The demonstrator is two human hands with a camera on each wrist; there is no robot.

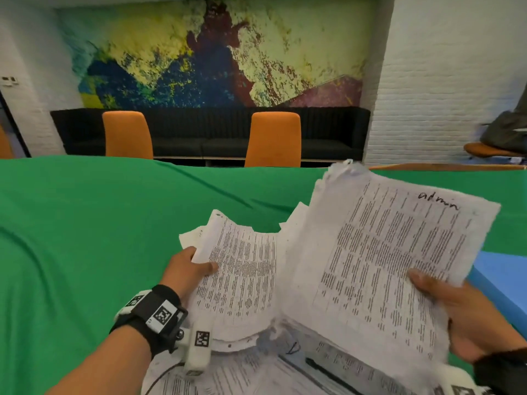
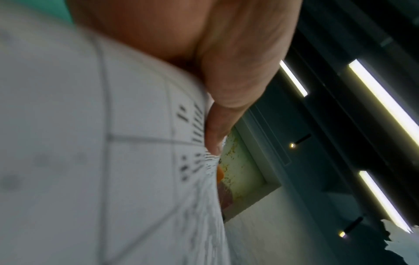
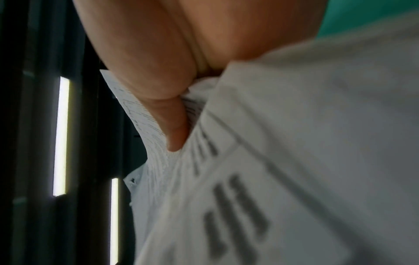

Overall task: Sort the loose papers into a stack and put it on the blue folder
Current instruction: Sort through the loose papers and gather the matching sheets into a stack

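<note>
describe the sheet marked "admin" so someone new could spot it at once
Start at the green-covered table, then find the papers held above its near right side. The right hand grips the larger sheaf; its top page is the admin sheet. Unlike the left hand's papers, it has "admin" handwritten at its top.

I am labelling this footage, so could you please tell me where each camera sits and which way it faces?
Head: worn on the head, looking forward and down at the green table; both hands and the left forearm show.
Left wrist: looks along the left hand up past printed sheets to ceiling lights.
Right wrist: looks along the right hand, likewise upward.
Shared: all three show the papers.
</note>
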